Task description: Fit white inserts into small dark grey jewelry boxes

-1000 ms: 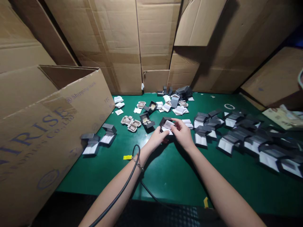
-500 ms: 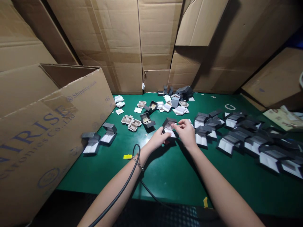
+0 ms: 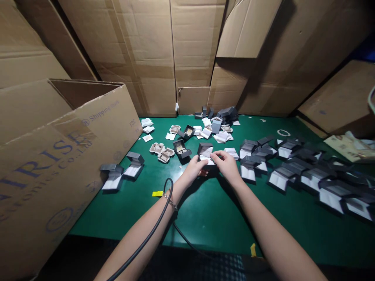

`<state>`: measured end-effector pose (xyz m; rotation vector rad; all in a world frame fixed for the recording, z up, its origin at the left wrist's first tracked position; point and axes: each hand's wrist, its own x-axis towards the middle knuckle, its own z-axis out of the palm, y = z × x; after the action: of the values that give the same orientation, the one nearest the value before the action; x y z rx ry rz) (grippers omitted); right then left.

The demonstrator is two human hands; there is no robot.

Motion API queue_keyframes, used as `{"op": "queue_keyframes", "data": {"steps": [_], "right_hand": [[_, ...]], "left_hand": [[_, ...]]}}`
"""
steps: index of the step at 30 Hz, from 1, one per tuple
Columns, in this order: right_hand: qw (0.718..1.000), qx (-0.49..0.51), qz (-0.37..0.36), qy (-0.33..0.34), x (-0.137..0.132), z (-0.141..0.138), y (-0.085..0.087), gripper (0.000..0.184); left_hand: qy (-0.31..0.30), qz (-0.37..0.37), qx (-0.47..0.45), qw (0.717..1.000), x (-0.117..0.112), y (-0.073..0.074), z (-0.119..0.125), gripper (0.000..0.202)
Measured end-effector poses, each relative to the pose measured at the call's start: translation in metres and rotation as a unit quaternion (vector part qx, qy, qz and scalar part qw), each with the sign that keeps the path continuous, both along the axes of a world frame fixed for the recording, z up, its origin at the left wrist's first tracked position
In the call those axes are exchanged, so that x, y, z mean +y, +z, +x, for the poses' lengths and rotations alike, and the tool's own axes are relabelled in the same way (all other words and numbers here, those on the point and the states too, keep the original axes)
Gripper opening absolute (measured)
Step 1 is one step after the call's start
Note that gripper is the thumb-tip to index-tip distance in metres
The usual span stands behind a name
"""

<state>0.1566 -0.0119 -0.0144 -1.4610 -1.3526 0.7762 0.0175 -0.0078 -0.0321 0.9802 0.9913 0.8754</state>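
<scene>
Between my hands is a small dark grey hinged box (image 3: 204,149) with a white inside, its lid standing up. My left hand (image 3: 195,168) grips its left side and front, thumb toward the white inside. My right hand (image 3: 225,163) is closed at the box's right edge, with thumb and fingertips at the white lining; whether it pinches a separate piece I cannot make out. Just left of the hands, another dark box (image 3: 182,151) lies with its lid up and a pale insert inside. Moulded pale insert pieces (image 3: 164,154) lie beside it.
Rows of raised-lid dark boxes (image 3: 278,177) cover the green table's (image 3: 205,226) right side. Two more boxes (image 3: 134,166) stand by the large carton (image 3: 88,156) at left. White pieces (image 3: 222,136) and dark boxes are heaped at the back. A black cord (image 3: 146,242) runs from my left wrist.
The box in my hands has turned to face me more squarely and shifted slightly left. My right hand has come down a little and closer to my left.
</scene>
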Motion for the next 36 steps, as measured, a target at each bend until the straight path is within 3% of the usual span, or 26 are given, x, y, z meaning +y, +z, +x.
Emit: {"op": "queue_keyframes", "data": {"steps": [4,11,17,27,32,36], "right_hand": [[0.998,0.05,-0.021,-0.009,0.0056,0.0033,-0.0058,0.036],[0.997,0.05,-0.023,-0.056,0.0076,0.0021,-0.0078,0.032],[0.991,0.124,-0.042,0.041,0.0082,-0.0009,-0.0017,0.035],[0.999,0.024,0.026,-0.001,0.0083,0.0004,-0.0063,0.019],[0.998,0.063,0.02,0.002,0.0069,-0.0024,-0.0046,0.03],[0.998,0.061,0.032,0.011,0.0064,-0.0024,-0.0063,0.048]], "left_hand": [[-0.012,0.018,0.018,1.0,-0.0025,0.0008,-0.0001,0.023],[-0.068,0.045,0.054,0.995,-0.0032,0.0005,-0.0009,0.022],[-0.111,0.065,0.056,0.99,-0.002,-0.0009,-0.0035,0.024],[-0.131,0.071,0.062,0.987,-0.0046,0.0003,-0.001,0.023],[-0.099,0.046,0.014,0.994,-0.004,0.0012,-0.0008,0.023],[-0.081,0.016,-0.03,0.996,-0.0016,0.004,-0.0022,0.037]]}}
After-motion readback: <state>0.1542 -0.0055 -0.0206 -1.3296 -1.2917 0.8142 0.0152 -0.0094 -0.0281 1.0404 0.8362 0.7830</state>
